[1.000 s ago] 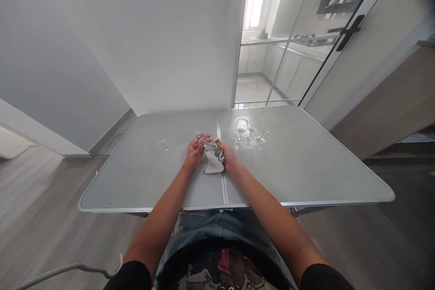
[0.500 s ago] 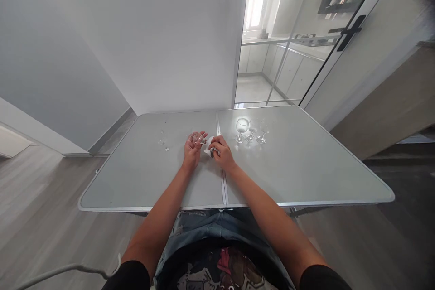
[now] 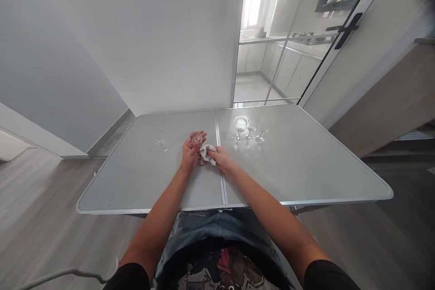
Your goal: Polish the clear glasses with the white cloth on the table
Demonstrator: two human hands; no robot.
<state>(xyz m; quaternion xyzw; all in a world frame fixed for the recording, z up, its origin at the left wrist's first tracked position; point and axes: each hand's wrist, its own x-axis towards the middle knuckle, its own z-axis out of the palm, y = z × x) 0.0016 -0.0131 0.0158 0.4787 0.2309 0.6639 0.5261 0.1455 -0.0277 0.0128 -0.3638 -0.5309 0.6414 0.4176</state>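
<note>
My left hand (image 3: 190, 150) is closed round a clear stemmed glass (image 3: 197, 138), tilted over the table's middle. A crumpled white cloth (image 3: 208, 154) is gripped in my right hand (image 3: 222, 158), its folds against the lower end of the glass and close to my left fingers. The cloth partly hides my right fingertips. To the right stand three clear stemmed glasses in a row: a round-bowled one (image 3: 240, 128), a middle one (image 3: 249, 132) and a right one (image 3: 261, 133).
The grey table (image 3: 306, 163) has a metal rim and a seam down its middle. Faint clear glassware (image 3: 161, 142) shows on its left part. A white wall (image 3: 170, 41) rises behind, with a glass door (image 3: 292, 50) at the back right. A pale cable (image 3: 78, 273) hangs at lower left.
My right hand has moved slightly down with the cloth, which now lies more spread out against the lower end of the glass. The left hand keeps its hold on the glass.
</note>
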